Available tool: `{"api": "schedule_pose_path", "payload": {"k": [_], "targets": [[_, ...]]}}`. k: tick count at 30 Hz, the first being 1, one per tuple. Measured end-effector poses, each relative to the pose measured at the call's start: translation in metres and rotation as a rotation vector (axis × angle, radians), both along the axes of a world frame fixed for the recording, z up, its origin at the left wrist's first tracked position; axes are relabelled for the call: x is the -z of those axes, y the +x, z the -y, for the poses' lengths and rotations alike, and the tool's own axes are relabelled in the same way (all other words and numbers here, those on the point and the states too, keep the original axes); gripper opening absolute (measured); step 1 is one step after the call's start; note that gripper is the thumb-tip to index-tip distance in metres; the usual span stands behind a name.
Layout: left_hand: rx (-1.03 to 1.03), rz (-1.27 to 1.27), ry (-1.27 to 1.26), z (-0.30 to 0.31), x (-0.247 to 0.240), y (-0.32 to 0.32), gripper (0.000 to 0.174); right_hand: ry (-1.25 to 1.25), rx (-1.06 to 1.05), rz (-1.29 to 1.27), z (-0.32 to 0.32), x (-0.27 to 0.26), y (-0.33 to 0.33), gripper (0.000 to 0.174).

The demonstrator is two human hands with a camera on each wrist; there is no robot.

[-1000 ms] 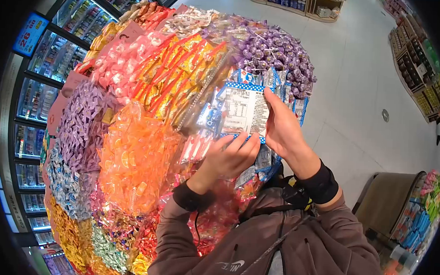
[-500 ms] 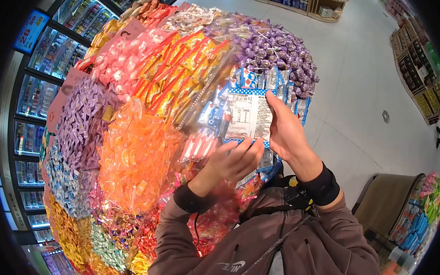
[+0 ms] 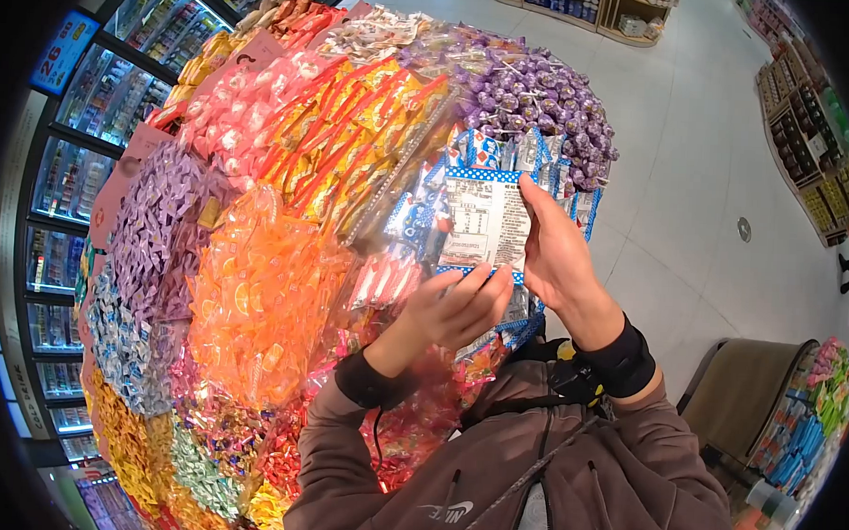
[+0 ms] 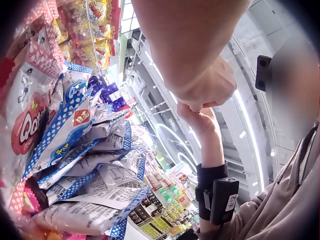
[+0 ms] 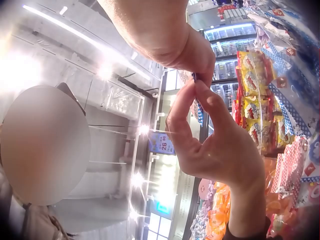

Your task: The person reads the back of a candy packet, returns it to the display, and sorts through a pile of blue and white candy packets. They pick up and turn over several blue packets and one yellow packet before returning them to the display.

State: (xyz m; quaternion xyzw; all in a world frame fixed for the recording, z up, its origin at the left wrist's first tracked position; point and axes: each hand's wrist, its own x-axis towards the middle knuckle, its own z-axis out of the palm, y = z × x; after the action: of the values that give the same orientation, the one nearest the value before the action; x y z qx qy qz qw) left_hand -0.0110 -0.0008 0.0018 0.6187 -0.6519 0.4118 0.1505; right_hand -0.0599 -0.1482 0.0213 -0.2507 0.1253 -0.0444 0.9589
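Observation:
A flat snack packet with a white printed back and blue polka-dot edges is held up in front of the chest. My right hand grips its right side, thumb over the upper corner. At the bottom edge, my left hand pinches the packet between thumb and finger; the right wrist view shows this pinch from the side. More blue-and-white packets lie just behind it. Similar packets are heaped beside the hands in the left wrist view.
A large candy mound surrounds the hands on the left: orange-wrapped candies, yellow packets and purple lollipops. Glass-door coolers line the left. Pale floor and a brown bin-like stand are on the right.
The packet and both hands have shifted slightly right in the head view. My left fingers have curled a little more at the packet's bottom edge; the right hand's grip looks the same.

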Motion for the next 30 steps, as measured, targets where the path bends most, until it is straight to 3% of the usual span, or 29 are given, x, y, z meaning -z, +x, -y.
{"api": "schedule_pose_path", "payload": {"k": [30], "targets": [[0.031,0.007,-0.002,0.001,0.004,0.000,0.007,0.013,0.021,-0.005,0.001,0.003,0.000,0.047]]}}
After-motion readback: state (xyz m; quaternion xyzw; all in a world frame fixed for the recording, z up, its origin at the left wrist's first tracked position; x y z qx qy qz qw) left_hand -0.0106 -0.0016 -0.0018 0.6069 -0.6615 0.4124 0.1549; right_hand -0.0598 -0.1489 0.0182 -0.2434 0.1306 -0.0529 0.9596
